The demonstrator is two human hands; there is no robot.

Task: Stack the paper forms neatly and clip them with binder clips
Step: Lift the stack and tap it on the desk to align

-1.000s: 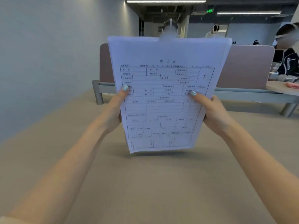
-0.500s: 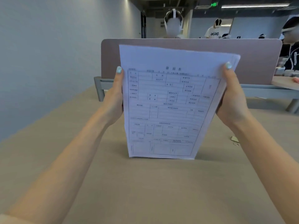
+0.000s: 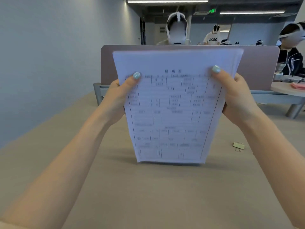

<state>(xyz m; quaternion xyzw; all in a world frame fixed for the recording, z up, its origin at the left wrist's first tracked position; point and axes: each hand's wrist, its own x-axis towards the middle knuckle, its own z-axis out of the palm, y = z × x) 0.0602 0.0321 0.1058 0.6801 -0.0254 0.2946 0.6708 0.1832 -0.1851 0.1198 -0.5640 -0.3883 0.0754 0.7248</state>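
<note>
A stack of white printed paper forms (image 3: 175, 104) stands upright, blurred, bottom edge at the desk (image 3: 148, 195), a pale binder clip (image 3: 238, 145) lying to its right.

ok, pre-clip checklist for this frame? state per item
1. Both hands on the paper stack: ok, left hand and right hand grip its side edges.
2. Bottom edge squared: ok, it looks even, at or just above the table.
3. Top edge squared: not ok, sheets fan out at the top right corner.
4. Binder clip in view: ok, lying on the table to the right of the stack.
5. A hand free to take the clip: not ok.
6. More clips available: cannot tell.
</note>
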